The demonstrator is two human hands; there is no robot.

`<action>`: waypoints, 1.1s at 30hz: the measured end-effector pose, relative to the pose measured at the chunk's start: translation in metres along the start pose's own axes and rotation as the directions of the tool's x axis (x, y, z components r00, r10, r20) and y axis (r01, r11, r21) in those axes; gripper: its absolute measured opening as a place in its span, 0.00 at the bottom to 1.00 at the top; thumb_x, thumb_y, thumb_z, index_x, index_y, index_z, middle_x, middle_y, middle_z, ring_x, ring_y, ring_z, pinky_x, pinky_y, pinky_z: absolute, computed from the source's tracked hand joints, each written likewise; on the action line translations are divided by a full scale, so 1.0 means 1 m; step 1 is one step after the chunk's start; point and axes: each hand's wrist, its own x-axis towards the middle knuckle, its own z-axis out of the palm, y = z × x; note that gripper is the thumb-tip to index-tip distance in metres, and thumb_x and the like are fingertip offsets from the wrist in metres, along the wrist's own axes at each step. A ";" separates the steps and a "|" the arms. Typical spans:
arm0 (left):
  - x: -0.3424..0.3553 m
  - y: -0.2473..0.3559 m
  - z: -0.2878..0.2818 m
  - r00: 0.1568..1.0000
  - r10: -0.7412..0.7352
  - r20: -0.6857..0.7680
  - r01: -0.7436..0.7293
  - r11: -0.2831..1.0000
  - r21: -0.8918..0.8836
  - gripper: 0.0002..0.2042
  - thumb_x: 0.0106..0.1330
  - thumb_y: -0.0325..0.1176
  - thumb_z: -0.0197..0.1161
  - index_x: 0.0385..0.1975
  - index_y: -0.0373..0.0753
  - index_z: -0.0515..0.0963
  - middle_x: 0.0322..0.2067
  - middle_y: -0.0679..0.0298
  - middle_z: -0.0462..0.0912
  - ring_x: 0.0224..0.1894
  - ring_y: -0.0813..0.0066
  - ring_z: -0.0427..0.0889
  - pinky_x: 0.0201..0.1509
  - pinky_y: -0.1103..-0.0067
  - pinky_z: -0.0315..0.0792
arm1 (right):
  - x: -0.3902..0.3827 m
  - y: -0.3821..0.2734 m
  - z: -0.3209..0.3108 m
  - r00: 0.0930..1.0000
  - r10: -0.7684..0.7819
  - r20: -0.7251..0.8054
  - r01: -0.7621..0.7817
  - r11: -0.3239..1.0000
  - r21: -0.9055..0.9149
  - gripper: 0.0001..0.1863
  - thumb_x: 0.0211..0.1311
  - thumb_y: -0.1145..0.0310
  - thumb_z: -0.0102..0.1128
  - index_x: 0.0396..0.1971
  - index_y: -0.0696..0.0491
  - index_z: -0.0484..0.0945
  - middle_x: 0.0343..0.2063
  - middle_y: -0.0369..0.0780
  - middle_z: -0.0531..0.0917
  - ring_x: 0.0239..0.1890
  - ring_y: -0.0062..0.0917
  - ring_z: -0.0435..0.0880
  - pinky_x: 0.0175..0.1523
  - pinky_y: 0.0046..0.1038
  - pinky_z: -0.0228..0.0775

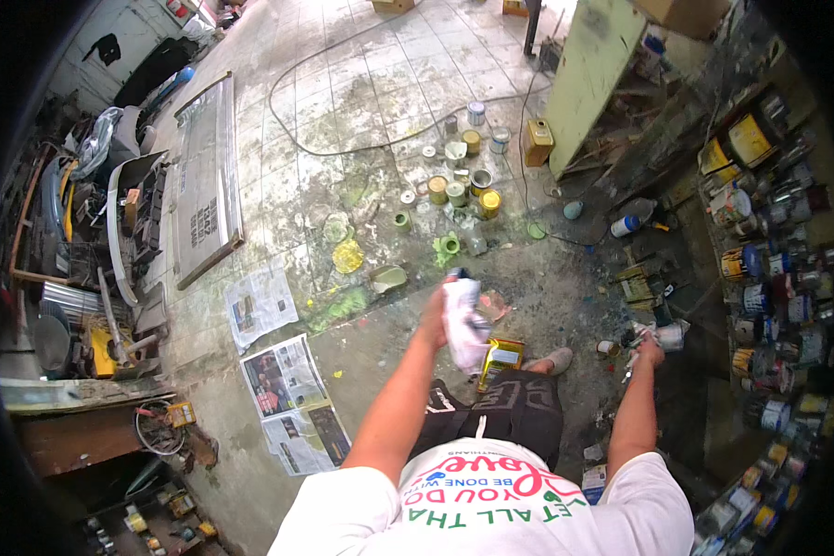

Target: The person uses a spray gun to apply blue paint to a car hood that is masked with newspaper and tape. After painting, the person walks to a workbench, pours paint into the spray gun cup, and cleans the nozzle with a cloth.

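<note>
My left hand [435,317] is closed round a whitish-pink cloth [461,315], blurred, with something dark at its top end. Out to the right, my right hand [650,351] grips what looks like a spray gun [636,345]; a pale cup-like part [670,335] sticks out beyond the fingers. Below the cloth, by my legs, stands a yellow rectangular tin [500,356]. My foot [558,360] shows just to its right, and a small open can [608,347] sits left of my right hand.
Several paint cans [455,193] and a gold tin [537,142] stand on the stained tile floor ahead. Newspaper sheets [292,398] lie at left, near a long silver panel [208,176]. A hose [296,139] curves across the floor. Crowded can shelves [755,296] line the right.
</note>
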 end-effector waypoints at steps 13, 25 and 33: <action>-0.279 0.368 -0.290 0.800 0.366 -0.476 -0.481 0.865 -0.143 0.30 0.72 0.67 0.48 0.42 0.42 0.80 0.26 0.61 0.82 0.22 0.58 0.81 0.24 0.59 0.82 | -0.368 0.047 0.128 0.979 -0.201 -0.030 0.186 0.944 -0.272 0.26 0.50 0.60 0.73 0.48 0.58 0.82 0.34 0.47 0.87 0.28 0.38 0.87 0.30 0.37 0.79; -0.152 0.605 -0.299 0.913 0.404 -0.053 -0.400 0.865 -0.303 0.34 0.72 0.60 0.50 0.61 0.31 0.71 0.49 0.49 0.76 0.29 0.60 0.76 0.30 0.64 0.80 | -0.647 -0.025 0.367 0.829 -0.516 0.213 0.555 0.803 -0.217 0.23 0.52 0.68 0.65 0.51 0.47 0.86 0.41 0.48 0.89 0.45 0.45 0.88 0.51 0.41 0.77; -0.051 0.785 -0.220 0.869 0.471 0.152 -0.364 0.815 -0.450 0.37 0.73 0.58 0.49 0.67 0.28 0.65 0.61 0.42 0.74 0.35 0.60 0.73 0.35 0.67 0.79 | -0.885 -0.183 0.526 0.190 -0.802 0.567 0.843 0.429 0.324 0.29 0.57 0.80 0.61 0.61 0.48 0.81 0.48 0.52 0.85 0.49 0.42 0.87 0.52 0.39 0.76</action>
